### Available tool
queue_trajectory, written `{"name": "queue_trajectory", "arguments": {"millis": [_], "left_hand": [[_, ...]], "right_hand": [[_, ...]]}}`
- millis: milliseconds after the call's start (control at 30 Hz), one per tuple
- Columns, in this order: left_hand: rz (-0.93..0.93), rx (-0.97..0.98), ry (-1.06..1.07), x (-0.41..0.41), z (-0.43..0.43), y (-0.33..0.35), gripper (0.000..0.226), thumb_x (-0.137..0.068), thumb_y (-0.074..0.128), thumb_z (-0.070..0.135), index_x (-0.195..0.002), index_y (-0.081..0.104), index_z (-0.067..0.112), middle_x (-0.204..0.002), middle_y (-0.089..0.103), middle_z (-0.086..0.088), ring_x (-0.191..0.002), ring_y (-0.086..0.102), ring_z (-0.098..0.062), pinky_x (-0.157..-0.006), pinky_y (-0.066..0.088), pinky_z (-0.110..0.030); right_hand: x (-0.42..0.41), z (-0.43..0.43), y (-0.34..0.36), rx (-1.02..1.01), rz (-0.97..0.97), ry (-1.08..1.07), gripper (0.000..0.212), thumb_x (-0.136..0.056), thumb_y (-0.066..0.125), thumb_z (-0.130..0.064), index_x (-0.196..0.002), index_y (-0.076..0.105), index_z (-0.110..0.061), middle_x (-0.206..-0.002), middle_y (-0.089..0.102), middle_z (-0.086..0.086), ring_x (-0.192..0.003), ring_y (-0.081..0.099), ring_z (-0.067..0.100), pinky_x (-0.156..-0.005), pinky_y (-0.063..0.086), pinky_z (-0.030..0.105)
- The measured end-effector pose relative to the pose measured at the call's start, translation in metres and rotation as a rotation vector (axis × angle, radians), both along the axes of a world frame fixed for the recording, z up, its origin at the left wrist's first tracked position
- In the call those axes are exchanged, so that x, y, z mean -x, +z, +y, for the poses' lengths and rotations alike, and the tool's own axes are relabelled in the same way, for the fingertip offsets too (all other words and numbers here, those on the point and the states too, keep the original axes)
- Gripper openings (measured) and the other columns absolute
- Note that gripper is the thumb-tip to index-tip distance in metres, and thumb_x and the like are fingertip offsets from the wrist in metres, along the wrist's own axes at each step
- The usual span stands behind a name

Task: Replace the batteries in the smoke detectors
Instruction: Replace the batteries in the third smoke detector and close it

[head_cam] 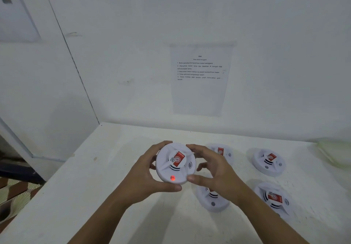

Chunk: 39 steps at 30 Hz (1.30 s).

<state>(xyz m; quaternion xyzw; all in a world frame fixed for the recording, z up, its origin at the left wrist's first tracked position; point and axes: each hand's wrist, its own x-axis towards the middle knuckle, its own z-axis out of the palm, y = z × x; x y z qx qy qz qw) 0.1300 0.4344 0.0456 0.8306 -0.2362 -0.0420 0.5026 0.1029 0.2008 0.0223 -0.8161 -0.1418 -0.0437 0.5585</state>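
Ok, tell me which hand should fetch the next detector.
Probably right. The right hand is closest to the next detector, lying just under its wrist; the left hand grips the lit detector on the side away from it.

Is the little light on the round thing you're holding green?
No, the light on the held smoke detector glows red.

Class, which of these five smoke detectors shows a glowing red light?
The detector gripped by the left hand and right hand glows red near its lower edge; the four others on the table don't.
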Motion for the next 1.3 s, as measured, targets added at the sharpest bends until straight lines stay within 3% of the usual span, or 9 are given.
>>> {"name": "queue_trajectory", "arguments": {"millis": [367, 633, 733, 867, 933, 1067, 1167, 1233, 1300], "left_hand": [[0.008, 0.012, -0.027, 0.002, 0.002, 0.004, 0.089, -0.062, 0.097, 0.019, -0.138, 0.052, 0.03, -0.134, 0.062, 0.013, -0.124, 0.059, -0.017, -0.099, 0.054, -0.044], [0.014, -0.037, -0.008, 0.0, 0.006, -0.006, 0.093, -0.061, 0.098, 0.027, -0.14, 0.05, 0.033, -0.134, 0.062, 0.015, -0.122, 0.059, -0.017, -0.097, 0.053, -0.048], [0.018, -0.059, 0.012, -0.002, 0.008, -0.011, 0.091, -0.06, 0.098, 0.03, -0.137, 0.051, 0.035, -0.132, 0.062, 0.019, -0.12, 0.059, -0.012, -0.094, 0.055, -0.039], [0.036, -0.069, 0.009, -0.005, 0.011, -0.022, 0.087, -0.059, 0.098, 0.022, -0.131, 0.053, 0.039, -0.125, 0.063, 0.026, -0.117, 0.058, -0.002, -0.083, 0.048, -0.015], [0.067, -0.065, 0.004, -0.009, 0.013, -0.032, 0.086, -0.058, 0.099, 0.017, -0.129, 0.054, 0.036, -0.121, 0.065, 0.027, -0.114, 0.06, -0.001, -0.08, 0.049, -0.011], [0.114, -0.106, 0.002, -0.02, 0.017, -0.054, 0.087, -0.055, 0.099, 0.019, -0.128, 0.055, 0.036, -0.12, 0.068, 0.018, -0.109, 0.066, -0.008, -0.087, 0.059, -0.03], [0.121, -0.182, 0.01, -0.03, 0.018, -0.071, 0.089, -0.05, 0.099, 0.03, -0.123, 0.052, 0.046, -0.117, 0.067, 0.022, -0.106, 0.066, -0.004, -0.089, 0.059, -0.035], [0.124, -0.267, 0.017, -0.035, 0.017, -0.084, 0.091, -0.046, 0.098, 0.047, -0.122, 0.048, 0.057, -0.115, 0.065, 0.024, -0.107, 0.062, 0.001, -0.091, 0.056, -0.029], [0.095, -0.351, 0.024, -0.039, 0.015, -0.092, 0.089, -0.043, 0.096, 0.055, -0.114, 0.045, 0.067, -0.115, 0.055, 0.032, -0.107, 0.054, 0.011, -0.092, 0.046, -0.013]], "right_hand": [[0.001, 0.0, 0.001, 0.005, 0.014, 0.027, 0.076, -0.075, 0.088, -0.028, -0.141, 0.049, -0.032, -0.136, 0.059, -0.017, -0.125, 0.055, 0.014, -0.093, 0.054, 0.036], [0.001, 0.004, -0.004, 0.057, 0.023, 0.027, 0.078, -0.074, 0.088, -0.032, -0.141, 0.048, -0.037, -0.135, 0.058, -0.022, -0.123, 0.054, 0.009, -0.092, 0.05, 0.028], [-0.003, 0.004, -0.01, 0.105, 0.023, 0.014, 0.078, -0.074, 0.088, -0.035, -0.14, 0.047, -0.04, -0.133, 0.057, -0.027, -0.122, 0.053, 0.005, -0.091, 0.045, 0.02], [-0.01, 0.005, -0.021, 0.192, 0.062, 0.008, 0.079, -0.072, 0.087, -0.042, -0.14, 0.046, -0.045, -0.129, 0.053, -0.031, -0.121, 0.048, -0.004, -0.09, 0.037, 0.007], [-0.015, 0.006, -0.028, 0.245, 0.089, 0.03, 0.079, -0.072, 0.086, -0.046, -0.14, 0.046, -0.045, -0.13, 0.052, -0.03, -0.122, 0.046, -0.004, -0.093, 0.036, 0.011], [-0.029, 0.011, -0.045, 0.346, 0.129, 0.047, 0.077, -0.067, 0.085, -0.053, -0.135, 0.05, -0.045, -0.127, 0.055, -0.028, -0.12, 0.047, -0.002, -0.103, 0.04, 0.03], [-0.041, 0.016, -0.055, 0.475, 0.099, 0.079, 0.065, -0.063, 0.082, -0.057, -0.122, 0.057, -0.046, -0.115, 0.062, -0.024, -0.109, 0.051, 0.002, -0.099, 0.042, 0.035], [-0.048, 0.019, -0.062, 0.569, 0.073, 0.105, 0.044, -0.063, 0.08, -0.06, -0.098, 0.054, -0.052, -0.096, 0.063, -0.021, -0.095, 0.054, 0.006, -0.09, 0.046, 0.037], [-0.053, 0.021, -0.067, 0.639, 0.042, 0.128, 0.038, -0.064, 0.077, -0.061, -0.083, 0.047, -0.049, -0.084, 0.06, -0.018, -0.084, 0.054, 0.009, -0.081, 0.047, 0.04]]}}
